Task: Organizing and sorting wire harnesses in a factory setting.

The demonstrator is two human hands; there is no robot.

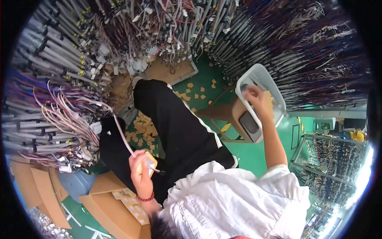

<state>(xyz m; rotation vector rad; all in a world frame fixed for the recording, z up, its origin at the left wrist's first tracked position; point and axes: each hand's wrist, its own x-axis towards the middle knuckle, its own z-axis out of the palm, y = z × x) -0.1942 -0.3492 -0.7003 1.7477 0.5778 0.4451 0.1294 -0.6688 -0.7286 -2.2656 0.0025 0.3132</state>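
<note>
My left hand (140, 169), with a red bracelet at the wrist, is closed round a pale pinkish cable (124, 137) above my lap. A small yellow-edged piece with a whitish face (151, 162) is also in its fingers; its kind is not clear. The cable runs up to the bundle of cables (67, 113) at the left. Out to the right, my right hand (256, 99) is over a light grey plastic basket (283, 95). Motion smears its fingers, so their grip cannot be read. A tan, card-like piece (269, 104) shows beside that hand.
Dense racks of hanging cables (171, 28) surround me. The basket stands on a brown stool (232, 113), with a dark flat object (248, 122) beside it. Tan paper scraps (145, 129) litter the green floor. Open cardboard box (107, 207) at lower left, near a blue container (77, 185).
</note>
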